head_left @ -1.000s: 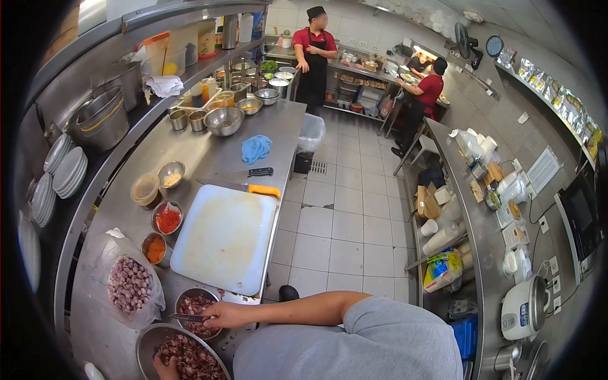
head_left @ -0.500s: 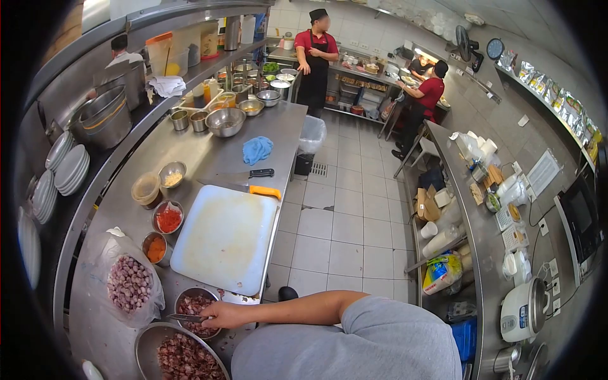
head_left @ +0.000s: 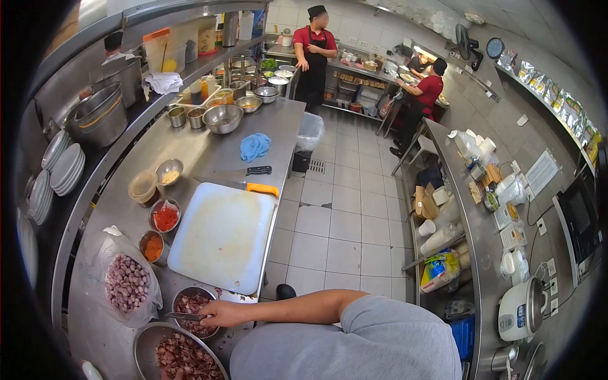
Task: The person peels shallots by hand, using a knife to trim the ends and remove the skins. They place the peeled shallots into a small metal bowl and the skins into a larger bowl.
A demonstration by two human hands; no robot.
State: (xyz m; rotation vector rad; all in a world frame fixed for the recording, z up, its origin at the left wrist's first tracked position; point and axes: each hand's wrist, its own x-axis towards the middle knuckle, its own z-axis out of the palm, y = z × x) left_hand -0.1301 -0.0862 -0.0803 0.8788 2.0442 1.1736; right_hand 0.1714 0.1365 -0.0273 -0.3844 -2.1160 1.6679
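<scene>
Room: commercial kitchen, long steel counter (head_left: pixel 209 152) on the left, tiled floor, two co-workers in red shirts well apart at the far end.
Right hand: the right hand (head_left: pixel 223 313) is closed around the handle of a small knife (head_left: pixel 180 315), blade lying over the small steel bowl (head_left: pixel 193 307) of reddish shallot pieces.
Left hand: only fingertips of the left hand (head_left: pixel 170 375) show at the bottom edge, at the large bowl (head_left: pixel 180 354) of shallots; its grip cannot be told.
Nearby: a bag of whole shallots (head_left: pixel 125 283) just beside the bowls; the white cutting board (head_left: pixel 221 235) beyond them.
Risk: both bowls sit near the counter's front edge, so a nudge from the forearm could probably tip one off.
Risk: the blade points toward the other hand's side, so a slip might nick those fingers.
</scene>
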